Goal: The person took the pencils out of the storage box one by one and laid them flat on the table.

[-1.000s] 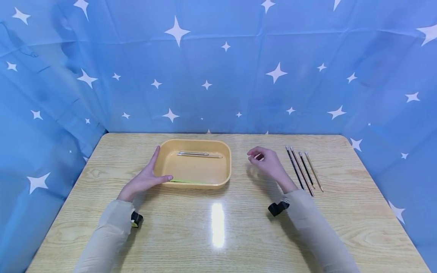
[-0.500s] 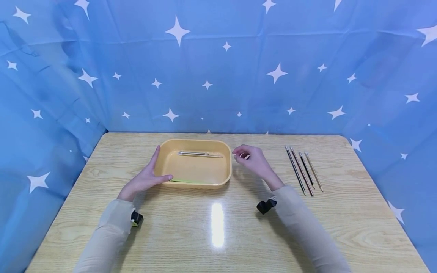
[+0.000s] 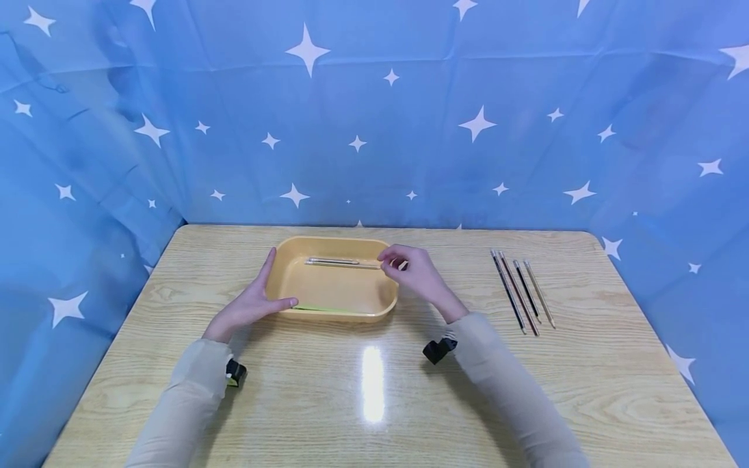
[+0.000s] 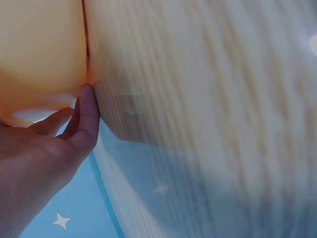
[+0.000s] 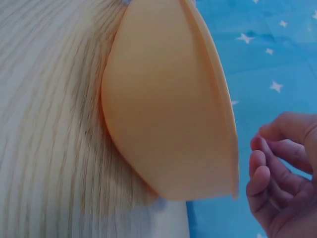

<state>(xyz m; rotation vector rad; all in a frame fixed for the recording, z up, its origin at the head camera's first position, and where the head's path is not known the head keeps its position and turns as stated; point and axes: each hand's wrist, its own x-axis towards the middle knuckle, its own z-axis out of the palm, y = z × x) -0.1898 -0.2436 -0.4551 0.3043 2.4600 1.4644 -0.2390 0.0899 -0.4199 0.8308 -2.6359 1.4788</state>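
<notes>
the bare right hand (image 3: 414, 268) hides part of the orange rounded tray (image 3: 336, 317). the left wrist view crops it.

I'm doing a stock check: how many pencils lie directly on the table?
4, side by side, right of the right hand. Left to right: dark pencil, reddish pencil, shorter black pencil, gold pencil. None looks hidden.

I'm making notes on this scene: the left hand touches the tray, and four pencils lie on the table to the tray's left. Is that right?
Not quite: the head view shows the four pencils to the tray's right. The left hand does touch the tray.
</notes>
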